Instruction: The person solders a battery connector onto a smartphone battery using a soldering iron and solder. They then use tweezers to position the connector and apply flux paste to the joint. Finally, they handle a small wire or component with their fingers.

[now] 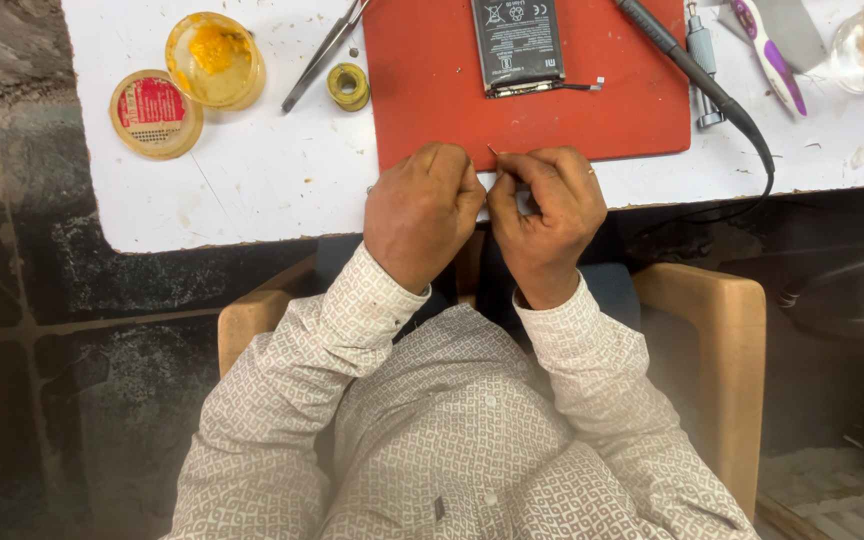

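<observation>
**Fine pinch work at the desk edge**

Both hands meet at the desk edge: left hand and right hand, each grip clenched on a thin wire. Judged step: fine manipulation; next needs steady fingertips. Phone battery lies on the red mat beyond.

Hands: two, the left hand and the right hand, side by side at the counter edge
Red mats: one
Phone batteries: one, black
Round yellow tins: two, one open, one lidded
Solder spools: one
Tweezers: one pair
Soldering irons: one
Purple-and-white tools: one
Wooden chairs: one
</observation>
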